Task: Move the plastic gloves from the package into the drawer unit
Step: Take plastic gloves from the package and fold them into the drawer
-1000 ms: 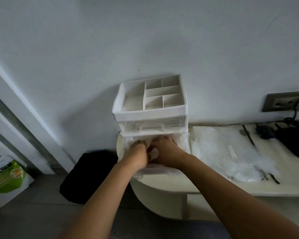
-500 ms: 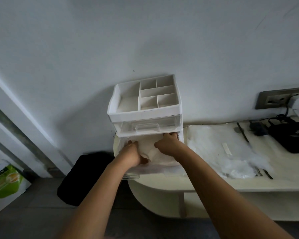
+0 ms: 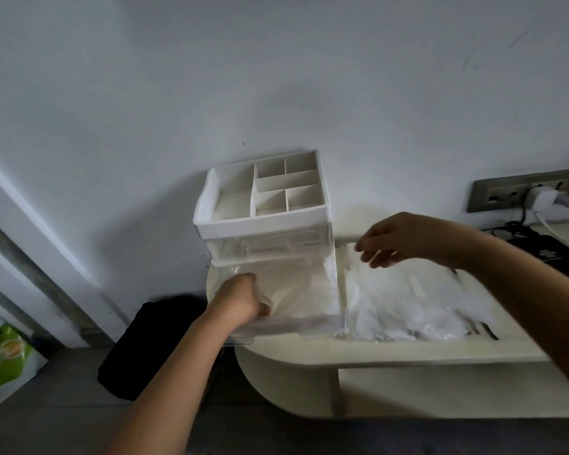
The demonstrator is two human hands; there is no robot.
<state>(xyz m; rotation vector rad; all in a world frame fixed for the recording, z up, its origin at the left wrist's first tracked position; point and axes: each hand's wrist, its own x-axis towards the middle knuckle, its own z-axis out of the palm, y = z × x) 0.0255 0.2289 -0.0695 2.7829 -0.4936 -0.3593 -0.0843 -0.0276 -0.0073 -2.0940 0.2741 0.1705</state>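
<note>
Two hands: our left hand (image 3: 240, 300) clutches plastic gloves (image 3: 296, 287) in the drawer (image 3: 293, 329), right hand (image 3: 404, 239) wide-open above the package (image 3: 408, 300), so let's pinch flat.

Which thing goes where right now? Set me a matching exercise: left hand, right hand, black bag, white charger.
1 left hand
2 right hand
3 black bag
4 white charger

A on the floor
B plugged into the wall socket
C in the pulled-out drawer
D above the glove package

Pairs: 1-C, 2-D, 3-A, 4-B.
</note>
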